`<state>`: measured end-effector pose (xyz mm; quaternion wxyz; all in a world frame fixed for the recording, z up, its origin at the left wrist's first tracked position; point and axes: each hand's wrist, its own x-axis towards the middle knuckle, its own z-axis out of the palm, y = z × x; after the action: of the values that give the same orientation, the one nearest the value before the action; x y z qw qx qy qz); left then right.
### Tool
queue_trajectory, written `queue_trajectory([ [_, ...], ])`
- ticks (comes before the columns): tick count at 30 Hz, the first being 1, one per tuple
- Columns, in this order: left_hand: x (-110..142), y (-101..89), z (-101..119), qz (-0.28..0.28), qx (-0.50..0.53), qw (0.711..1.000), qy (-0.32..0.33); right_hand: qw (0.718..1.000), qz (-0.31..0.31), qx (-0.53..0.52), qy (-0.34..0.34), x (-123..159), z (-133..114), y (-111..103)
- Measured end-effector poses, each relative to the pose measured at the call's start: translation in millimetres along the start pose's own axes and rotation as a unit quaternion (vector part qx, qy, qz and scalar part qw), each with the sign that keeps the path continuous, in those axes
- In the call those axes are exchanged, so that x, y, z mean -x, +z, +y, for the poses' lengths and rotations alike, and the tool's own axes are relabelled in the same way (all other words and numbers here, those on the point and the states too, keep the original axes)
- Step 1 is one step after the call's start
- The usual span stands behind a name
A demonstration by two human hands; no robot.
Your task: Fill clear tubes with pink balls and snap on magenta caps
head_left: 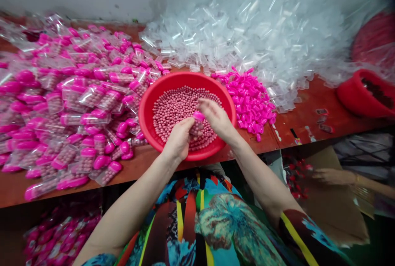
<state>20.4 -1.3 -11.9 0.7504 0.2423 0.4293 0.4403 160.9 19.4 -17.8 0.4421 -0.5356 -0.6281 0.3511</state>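
Observation:
A red basin (145, 109) full of small dusty-pink beads (175, 107) sits at the table's front edge. Over it, my left hand (178, 137) grips a small clear container (196, 129) of beads with a bright pink cap (198, 115) at its top. My right hand (217, 118) is beside the cap, fingers extended and apart; whether a fingertip touches the cap I cannot tell. Right of the basin lies a heap of loose pink caps (247, 101). On the left spreads a big pile of filled, pink-capped containers (95, 97).
Behind the caps rises a mound of clear empty containers (247, 31) against the wall. A red bucket (352, 93) with dark contents stands at the right. Below the table, another person's hand (335, 176) is near a cardboard box (333, 212). More pink items (58, 237) lie under the table's left side.

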Motion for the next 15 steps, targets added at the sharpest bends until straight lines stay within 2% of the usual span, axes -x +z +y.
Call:
queue_trajectory([
  [2, -0.9, -1.4, -0.9, 0.013, 0.018, 0.999, 0.026, 0.983, -0.062, 0.158, -0.072, 18.6, -1.3, -1.7],
  [3, -0.6, -1.4, -1.0, 0.011, 0.021, 0.999, 0.035, 0.968, -0.065, 0.220, -0.101, 26.4, -1.5, -1.2],
  [6, 3.0, 0.0, 1.0, -0.005, 0.009, 0.999, 0.049, 0.929, -0.017, 0.325, -0.178, 37.5, -3.0, 2.4],
  [9, 7.3, 2.5, 5.6, -0.015, -0.027, 0.999, 0.042, 0.899, 0.029, 0.361, -0.246, 32.8, -6.6, 4.7],
  [11, 8.0, 4.5, 9.4, -0.017, -0.050, 0.998, 0.029, 0.888, 0.043, 0.371, -0.267, 26.0, -8.6, 6.4],
  [13, 6.5, 6.2, 15.6, -0.021, -0.069, 0.997, 0.020, 0.890, 0.057, 0.364, -0.269, 19.1, -9.3, 9.1],
  [15, 3.1, 5.3, 28.5, -0.035, -0.100, 0.994, 0.023, 0.903, 0.066, 0.336, -0.261, 14.1, -8.7, 12.0],
])
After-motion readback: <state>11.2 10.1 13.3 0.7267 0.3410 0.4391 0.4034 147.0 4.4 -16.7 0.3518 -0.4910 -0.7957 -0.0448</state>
